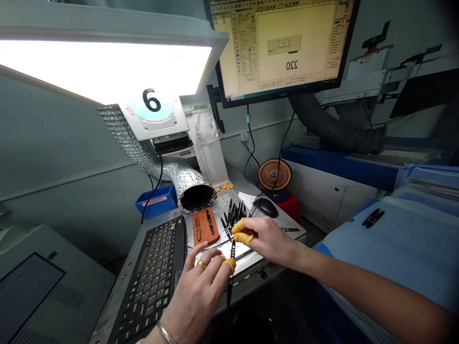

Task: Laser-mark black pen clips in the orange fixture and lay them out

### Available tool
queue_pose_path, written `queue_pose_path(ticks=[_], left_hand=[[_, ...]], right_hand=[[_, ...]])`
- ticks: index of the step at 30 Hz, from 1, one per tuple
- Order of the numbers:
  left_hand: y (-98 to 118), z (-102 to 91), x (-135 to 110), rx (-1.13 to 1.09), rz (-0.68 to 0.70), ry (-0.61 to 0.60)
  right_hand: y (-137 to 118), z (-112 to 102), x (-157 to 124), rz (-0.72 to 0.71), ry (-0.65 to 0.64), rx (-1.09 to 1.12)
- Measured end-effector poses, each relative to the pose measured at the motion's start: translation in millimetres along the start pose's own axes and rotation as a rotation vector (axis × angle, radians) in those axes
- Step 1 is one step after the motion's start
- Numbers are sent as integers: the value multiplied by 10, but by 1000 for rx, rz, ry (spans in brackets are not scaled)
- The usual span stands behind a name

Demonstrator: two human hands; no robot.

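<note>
My left hand (204, 284), with a gold ring and a yellow finger cover, grips a slim black knife-shaped piece (230, 292). Small light cut-outs show along its upper part, and its dark lower end points down past the table edge. My right hand (265, 239) is at the upper end of that piece, its yellow-covered thumb and forefinger slightly apart; whether they touch it is hard to see. Just beyond lies a pile of similar black pieces (236, 210). Left of the pile, an orange-brown block (197, 234) has knife-shaped recesses, with a black piece (210, 222) in the right one.
A black keyboard (150, 267) fills the table's left side. Behind are a foil duct (186, 180), a blue bin (157, 203), a black mouse (266, 207) and an orange fan (274, 174). Two or so black pieces (373, 218) lie on a blue-covered surface (358, 253) at right.
</note>
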State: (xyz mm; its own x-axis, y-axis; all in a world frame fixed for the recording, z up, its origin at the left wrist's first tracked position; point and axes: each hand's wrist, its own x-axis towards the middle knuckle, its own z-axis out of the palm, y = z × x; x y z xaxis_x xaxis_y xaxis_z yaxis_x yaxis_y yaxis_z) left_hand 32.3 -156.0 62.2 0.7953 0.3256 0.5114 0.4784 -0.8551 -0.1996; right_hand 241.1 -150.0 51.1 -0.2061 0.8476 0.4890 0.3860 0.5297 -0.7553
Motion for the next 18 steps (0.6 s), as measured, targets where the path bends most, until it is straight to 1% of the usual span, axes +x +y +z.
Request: queue_pose_path(ticks=[5,10,15,18], left_hand=[[75,-49,46,-47,28,20],[133,-91,36,-79,51,25],[186,-102,75,-79,56,17],[195,-96,102,-83,87,29]], right_hand=[[-45,-90,-80,-39,17,-23],[-50,-191,-119,-55,31,-43],[-38,-299,-191,-18,46,-107],[45,-438,-294,10,56,-170]])
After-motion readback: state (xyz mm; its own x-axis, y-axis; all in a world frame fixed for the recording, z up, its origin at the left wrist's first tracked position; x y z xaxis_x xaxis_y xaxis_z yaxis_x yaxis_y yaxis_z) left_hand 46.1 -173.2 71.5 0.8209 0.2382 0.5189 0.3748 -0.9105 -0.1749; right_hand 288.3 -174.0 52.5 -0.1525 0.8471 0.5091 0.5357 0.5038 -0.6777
